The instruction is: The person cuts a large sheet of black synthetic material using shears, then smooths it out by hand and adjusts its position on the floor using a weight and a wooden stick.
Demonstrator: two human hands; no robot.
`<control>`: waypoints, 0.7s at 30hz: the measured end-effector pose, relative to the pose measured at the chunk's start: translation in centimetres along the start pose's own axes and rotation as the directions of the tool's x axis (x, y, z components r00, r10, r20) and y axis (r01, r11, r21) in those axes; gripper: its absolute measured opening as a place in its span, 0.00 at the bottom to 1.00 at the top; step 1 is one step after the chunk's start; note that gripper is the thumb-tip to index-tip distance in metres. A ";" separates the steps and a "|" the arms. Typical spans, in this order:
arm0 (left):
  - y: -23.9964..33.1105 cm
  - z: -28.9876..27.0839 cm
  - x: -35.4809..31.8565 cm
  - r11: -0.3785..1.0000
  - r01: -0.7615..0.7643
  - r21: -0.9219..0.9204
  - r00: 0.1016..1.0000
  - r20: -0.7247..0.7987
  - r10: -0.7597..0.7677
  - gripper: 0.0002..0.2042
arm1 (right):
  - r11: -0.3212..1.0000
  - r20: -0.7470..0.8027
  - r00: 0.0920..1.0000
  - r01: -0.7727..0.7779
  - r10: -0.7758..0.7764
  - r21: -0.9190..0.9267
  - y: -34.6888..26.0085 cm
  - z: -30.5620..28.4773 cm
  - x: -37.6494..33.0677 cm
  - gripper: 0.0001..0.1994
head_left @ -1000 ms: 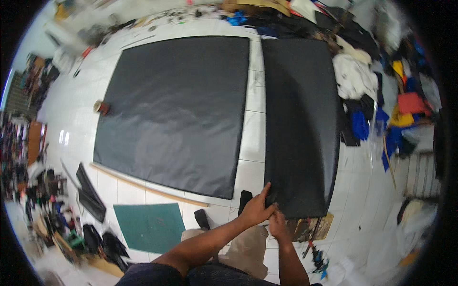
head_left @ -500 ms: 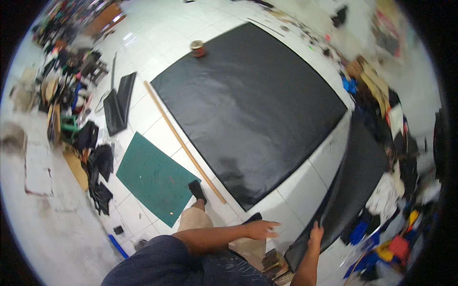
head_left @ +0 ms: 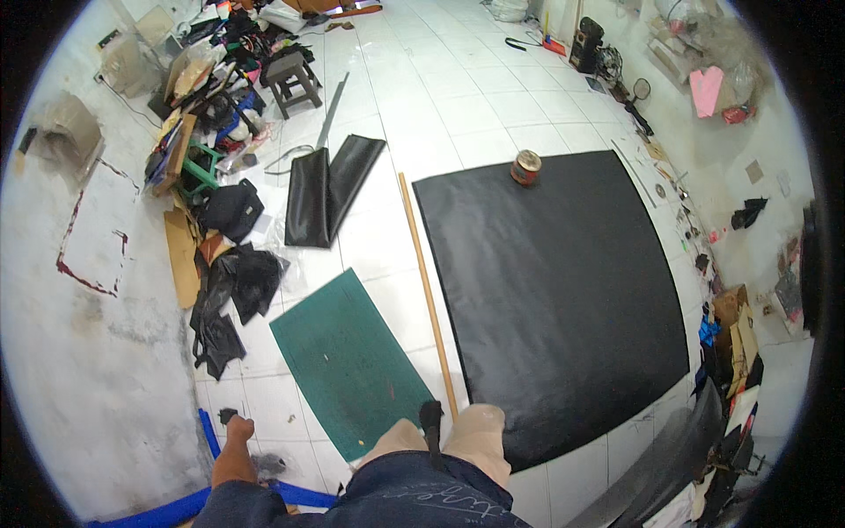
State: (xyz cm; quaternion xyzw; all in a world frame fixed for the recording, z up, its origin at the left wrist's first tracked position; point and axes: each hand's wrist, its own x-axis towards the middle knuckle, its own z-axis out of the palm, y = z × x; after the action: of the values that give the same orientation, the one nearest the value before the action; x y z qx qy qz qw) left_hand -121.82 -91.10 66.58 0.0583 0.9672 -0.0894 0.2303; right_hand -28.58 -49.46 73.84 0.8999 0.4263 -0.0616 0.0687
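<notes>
My left hand (head_left: pixel 239 429) hangs at the lower left with its fingers curled in and nothing visible in them. Just beyond it a small black object (head_left: pixel 227 414) appears to lie on the floor. My right hand is out of the picture. A large black sheet (head_left: pixel 563 290), smooth like leatherette, lies flat on the tiles, its near left corner partly behind my leg. On its far edge stands a round tin (head_left: pixel 525 167). A second black sheet (head_left: pixel 656 466), smeared by motion, rises at the lower right; what holds it is hidden.
A wooden stick (head_left: pixel 426 282) lies between the flat sheet and a green cutting mat (head_left: pixel 348 370). Folded black material (head_left: pixel 308 198) lies beyond the mat. A stool (head_left: pixel 292 81) and piled clutter line the left wall. Blue tubing (head_left: pixel 158 513) crosses the floor behind my left arm.
The view has swung to the left and up. My left hand has gone from in front of me to my left side, its fingers now curled. My right hand, gripping the second sheet before, has left view.
</notes>
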 end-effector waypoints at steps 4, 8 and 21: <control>3.5 -3.4 8.0 0.946 0.107 -0.306 0.976 0.215 -0.041 0.22 | 0.991 0.023 0.992 0.126 -0.125 -0.042 -10.5 1.4 -1.2 0.18; 25.5 -10.1 10.9 0.821 -0.238 -0.519 0.888 0.226 0.400 0.25 | 0.979 -0.032 0.984 0.173 -0.178 -0.110 -16.1 0.1 -1.8 0.18; 18.0 -16.5 26.2 0.946 -0.292 -0.144 0.865 0.381 0.325 0.17 | 0.807 0.207 0.915 0.403 -0.346 -0.431 -55.9 1.1 4.6 0.08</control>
State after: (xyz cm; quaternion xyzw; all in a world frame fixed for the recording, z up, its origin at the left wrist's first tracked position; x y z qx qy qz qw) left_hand -149.45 -68.35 66.55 0.1834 0.8806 -0.0221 0.4365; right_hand -69.05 -11.09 68.01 0.7493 0.5929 -0.0232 0.2941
